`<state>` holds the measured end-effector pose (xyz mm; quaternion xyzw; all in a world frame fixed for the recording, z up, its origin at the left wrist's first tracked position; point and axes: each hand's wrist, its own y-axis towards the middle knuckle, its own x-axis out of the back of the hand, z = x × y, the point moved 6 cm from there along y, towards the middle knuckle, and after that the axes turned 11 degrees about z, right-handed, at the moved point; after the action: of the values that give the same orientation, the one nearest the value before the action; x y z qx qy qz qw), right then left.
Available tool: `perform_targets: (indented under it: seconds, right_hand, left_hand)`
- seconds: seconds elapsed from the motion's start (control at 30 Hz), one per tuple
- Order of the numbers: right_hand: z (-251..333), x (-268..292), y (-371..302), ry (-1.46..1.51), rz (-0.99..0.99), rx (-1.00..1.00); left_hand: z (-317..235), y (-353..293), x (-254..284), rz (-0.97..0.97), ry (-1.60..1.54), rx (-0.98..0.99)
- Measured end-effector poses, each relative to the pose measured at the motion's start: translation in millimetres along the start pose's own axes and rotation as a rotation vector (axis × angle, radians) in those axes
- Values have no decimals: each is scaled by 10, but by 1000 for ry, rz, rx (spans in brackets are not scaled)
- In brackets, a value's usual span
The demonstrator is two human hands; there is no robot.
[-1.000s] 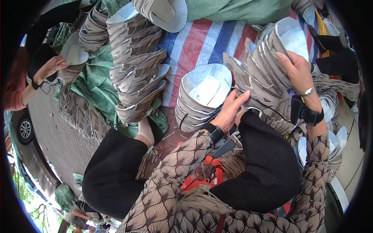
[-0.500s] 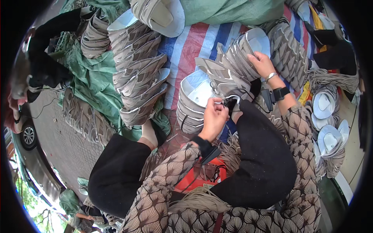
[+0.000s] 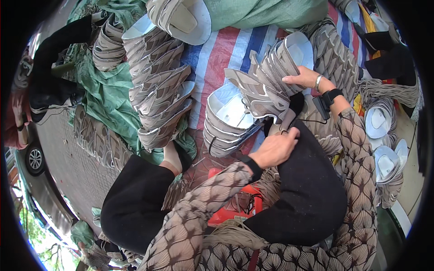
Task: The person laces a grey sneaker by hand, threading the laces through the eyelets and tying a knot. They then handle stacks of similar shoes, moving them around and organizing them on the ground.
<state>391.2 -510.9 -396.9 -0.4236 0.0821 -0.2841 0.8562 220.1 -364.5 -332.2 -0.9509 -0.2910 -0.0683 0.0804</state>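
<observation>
My right hand grips the side of a nested stack of grey-beige shoe uppers, its thumb across them and the other fingers mostly hidden. The stack leans over my right leg, with pale blue lining at its far end. My left hand is closed in a pinch just below the stack, over the black trouser leg. A thin dark loop shows at its fingertips, too small to make out. Left of the held stack lies another bundle of shoe uppers with a pale lining and a dark cord around it.
A long row of stacked uppers stands at left on green sheeting. Striped tarpaulin lies ahead, with a green sack beyond. Between my legs are a red container and beige laces. More bundles lie at right.
My left hand has moved right and down, from beside the pale-lined bundle to over my right leg. My right hand has slid slightly down the stack.
</observation>
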Motion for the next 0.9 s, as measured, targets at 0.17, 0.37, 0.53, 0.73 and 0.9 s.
perform_targets:
  seconds: [0.17,0.37,0.53,0.73,0.9]
  right_hand:
    - [75,12,34,-14,52,-20]
    - [-24,291,-86,-66,19,-68]
    - [-188,-56,-22,94,49,35]
    - [-214,-106,-16,73,20,65]
    - [93,-265,-42,157,-2,157]
  left_hand:
    - [-111,737,-112,-71,215,20]
    - [-305,732,-218,253,55,-198]
    - [36,37,337,-403,-28,112]
    - [511,-196,106,-734,-694,584]
    - [460,-293,345,-913,-554,524]
